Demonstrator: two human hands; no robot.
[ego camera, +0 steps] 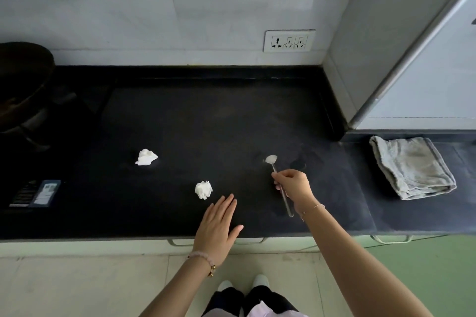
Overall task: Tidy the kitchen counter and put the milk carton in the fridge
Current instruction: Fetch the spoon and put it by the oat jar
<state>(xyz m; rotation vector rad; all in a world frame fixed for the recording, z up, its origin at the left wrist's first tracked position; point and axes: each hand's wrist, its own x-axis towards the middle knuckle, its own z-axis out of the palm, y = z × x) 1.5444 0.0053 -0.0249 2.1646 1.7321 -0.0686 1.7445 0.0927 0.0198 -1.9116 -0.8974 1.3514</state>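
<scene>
My right hand (292,185) is shut on the handle of a metal spoon (271,160), whose bowl rests on the black counter (206,123). Flat on the counter near the front edge lies my left hand (219,226), fingers together and holding nothing. A crumpled white tissue (203,189) sits just beyond its fingertips. A second crumpled tissue (145,157) lies further left and back. A dark carton-like pack (36,193) lies flat at the counter's left front. The fridge (425,59) stands at the right, door closed.
A folded grey cloth (412,167) lies on the counter's right end. A dark pan (23,85) sits on a stove at the far left. A wall socket (289,40) is above the back edge. Drawer handles (251,240) run under the counter front.
</scene>
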